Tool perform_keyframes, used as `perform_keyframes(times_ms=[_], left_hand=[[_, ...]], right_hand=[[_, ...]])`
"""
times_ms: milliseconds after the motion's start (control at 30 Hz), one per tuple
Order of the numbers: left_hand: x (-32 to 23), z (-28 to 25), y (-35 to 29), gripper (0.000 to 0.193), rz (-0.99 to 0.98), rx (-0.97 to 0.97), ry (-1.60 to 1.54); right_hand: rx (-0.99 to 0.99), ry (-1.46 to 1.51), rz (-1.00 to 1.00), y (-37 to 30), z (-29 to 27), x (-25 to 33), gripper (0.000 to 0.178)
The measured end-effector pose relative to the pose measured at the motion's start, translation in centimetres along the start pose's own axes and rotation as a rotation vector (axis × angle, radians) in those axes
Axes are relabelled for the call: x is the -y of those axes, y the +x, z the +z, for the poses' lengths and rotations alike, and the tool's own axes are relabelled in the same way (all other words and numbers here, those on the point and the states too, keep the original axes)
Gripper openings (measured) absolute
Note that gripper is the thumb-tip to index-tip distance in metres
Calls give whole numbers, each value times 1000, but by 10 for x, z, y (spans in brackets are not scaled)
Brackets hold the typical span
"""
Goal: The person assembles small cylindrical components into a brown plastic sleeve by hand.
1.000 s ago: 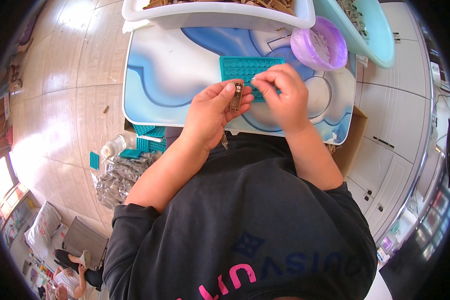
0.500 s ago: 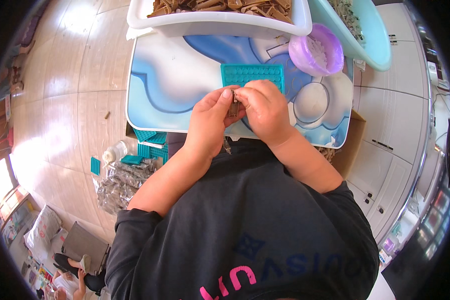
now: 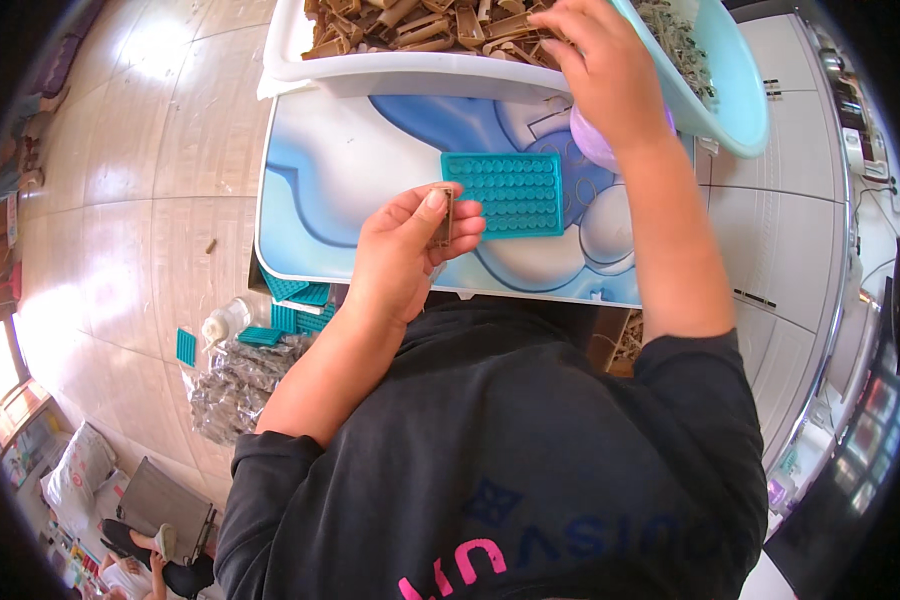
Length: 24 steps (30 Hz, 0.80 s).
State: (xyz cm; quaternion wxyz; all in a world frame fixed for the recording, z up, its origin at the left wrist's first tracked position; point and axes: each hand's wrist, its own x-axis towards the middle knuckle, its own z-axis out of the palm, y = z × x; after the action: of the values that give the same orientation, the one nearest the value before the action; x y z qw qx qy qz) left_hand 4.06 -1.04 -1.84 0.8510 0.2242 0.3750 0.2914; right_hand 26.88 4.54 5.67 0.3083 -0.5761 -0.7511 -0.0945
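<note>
My left hand [image 3: 405,235] is above the near edge of the blue-and-white table, closed around a small, narrow brown plastic piece [image 3: 444,218] between thumb and fingers. Its other fingers curl loosely behind the piece. My right hand [image 3: 610,70] reaches over the right rim of a white tub [image 3: 390,66]. Thumb and fingers are apart, bent toward the heap of brown plastic pieces [image 3: 460,28] in the tub, and nothing shows between them. Just beyond my left fingertips lies a teal tray [image 3: 553,222] with rows of round cells.
A purple bowl [image 3: 588,140] is partly hidden by my right forearm. The pale turquoise basin [image 3: 745,110] at far right holds many small clear parts. Left of my legs are teal trays [image 3: 261,336], a clear bottle [image 3: 232,318] and grey plastic bags [image 3: 238,385]. Someone sits at lower left [image 3: 160,560].
My right hand has left the brown piece and moved up and right to the white tub. My left hand has shifted slightly left, still holding the piece. The teal tray is more fully exposed.
</note>
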Motion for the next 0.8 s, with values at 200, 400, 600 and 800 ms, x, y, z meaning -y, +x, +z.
perform_keyframes(times_ms=[200,400,600,800], left_hand=[[-6,7,-4,29,-12,24,-139],[0,5,-6,24,16,38,-84],[8,10,-7,22,91,-21,28],[9,18,-10,23,74,-16,79]], right_hand=[[218,64,-25,18,2,-24,11],[93,70,114,5,-11,-6,11],[-84,430,266,-69,-44,11,11],[606,644,688,-156,-64,2,21]])
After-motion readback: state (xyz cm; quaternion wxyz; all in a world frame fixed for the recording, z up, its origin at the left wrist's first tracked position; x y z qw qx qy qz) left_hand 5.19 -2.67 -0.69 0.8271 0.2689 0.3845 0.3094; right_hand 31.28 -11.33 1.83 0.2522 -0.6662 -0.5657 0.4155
